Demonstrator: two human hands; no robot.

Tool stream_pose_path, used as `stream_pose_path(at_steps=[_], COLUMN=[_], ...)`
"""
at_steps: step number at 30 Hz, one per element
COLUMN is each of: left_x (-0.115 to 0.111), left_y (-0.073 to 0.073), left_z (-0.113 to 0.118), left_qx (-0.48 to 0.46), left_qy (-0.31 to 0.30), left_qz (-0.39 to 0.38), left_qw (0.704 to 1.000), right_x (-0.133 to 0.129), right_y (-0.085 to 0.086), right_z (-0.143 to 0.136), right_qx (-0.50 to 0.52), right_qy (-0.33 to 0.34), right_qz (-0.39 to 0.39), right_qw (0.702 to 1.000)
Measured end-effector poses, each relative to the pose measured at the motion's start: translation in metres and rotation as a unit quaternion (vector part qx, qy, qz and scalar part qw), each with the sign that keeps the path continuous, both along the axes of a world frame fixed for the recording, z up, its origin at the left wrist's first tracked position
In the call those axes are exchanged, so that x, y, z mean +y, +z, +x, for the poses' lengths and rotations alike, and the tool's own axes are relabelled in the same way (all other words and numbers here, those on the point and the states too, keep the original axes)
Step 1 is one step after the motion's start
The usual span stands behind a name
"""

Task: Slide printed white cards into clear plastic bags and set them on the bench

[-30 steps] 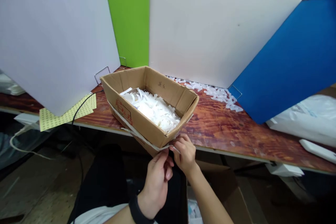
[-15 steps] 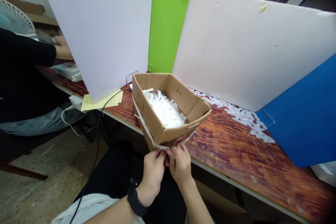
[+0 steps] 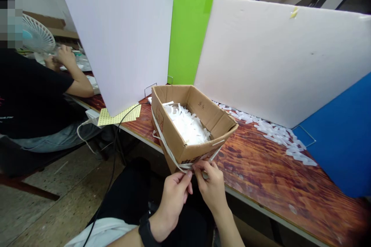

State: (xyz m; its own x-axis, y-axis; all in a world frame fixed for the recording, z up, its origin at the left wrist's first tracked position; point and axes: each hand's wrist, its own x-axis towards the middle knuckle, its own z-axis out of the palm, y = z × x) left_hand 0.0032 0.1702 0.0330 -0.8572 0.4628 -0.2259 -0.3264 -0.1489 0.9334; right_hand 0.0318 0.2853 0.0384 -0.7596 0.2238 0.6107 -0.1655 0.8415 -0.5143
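Observation:
An open cardboard box [image 3: 171, 131] sits tilted at the table's near edge, holding a pile of small white strips [image 3: 189, 125]. Around its outside runs a white strap [image 3: 165, 142], sagging toward the near corner. My left hand [image 3: 175, 193], with a black band on its wrist, pinches the strap between thumb and forefinger just below that corner. Close beside it, my right hand [image 3: 213, 183] is closed in a pinch on the strap too. The exact bit between my fingertips is partly hidden.
Loose translucent plastic pieces [image 3: 275, 135] lie along the white panel [image 3: 275, 58]. A blue panel [image 3: 342, 139] stands at right. Yellow dotted sheets [image 3: 118, 115] and a black cable [image 3: 114, 150] are left. Behind another white panel [image 3: 121, 46], a co-worker's arm [image 3: 82, 83] rests near a fan [image 3: 39, 34].
My hands have drawn slightly apart, the right one moving to the right. The view has shifted a little. The co-worker's forearms and hands show more now.

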Motion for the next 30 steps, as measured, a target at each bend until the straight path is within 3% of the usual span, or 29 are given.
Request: stream_pose_path(at_steps=[7, 12, 17, 21, 26, 30], left_x=[-0.006, -0.014, -0.024, -0.028, -0.04, -0.05], left_y=[0.0, 0.003, 0.0, -0.001, -0.002, -0.006], left_z=[-0.017, -0.027, -0.038, -0.046, -0.061, -0.095], left_qx=[0.083, 0.117, 0.114, 0.092, 0.034, -0.019], left_qy=[-0.014, -0.024, -0.018, -0.001, -0.015, 0.007], left_qz=[-0.041, -0.075, -0.111, -0.126, -0.084, -0.024], left_qw=[0.996, 0.99, 0.987, 0.988, 0.996, 1.0], right_x=[0.009, 0.001, -0.007, -0.009, -0.008, -0.008], right_y=[0.02, 0.018, 0.019, 0.018, 0.016, 0.017], right_z=[0.007, 0.002, 0.0, -0.002, -0.005, -0.005], right_qx=[-0.155, -0.175, -0.194, -0.156, -0.075, -0.075], right_qy=[0.141, 0.097, 0.095, 0.067, 0.044, 0.05], right_qz=[0.05, 0.116, 0.138, 0.183, 0.245, 0.255], right_qw=[0.977, 0.973, 0.967, 0.968, 0.966, 0.963])
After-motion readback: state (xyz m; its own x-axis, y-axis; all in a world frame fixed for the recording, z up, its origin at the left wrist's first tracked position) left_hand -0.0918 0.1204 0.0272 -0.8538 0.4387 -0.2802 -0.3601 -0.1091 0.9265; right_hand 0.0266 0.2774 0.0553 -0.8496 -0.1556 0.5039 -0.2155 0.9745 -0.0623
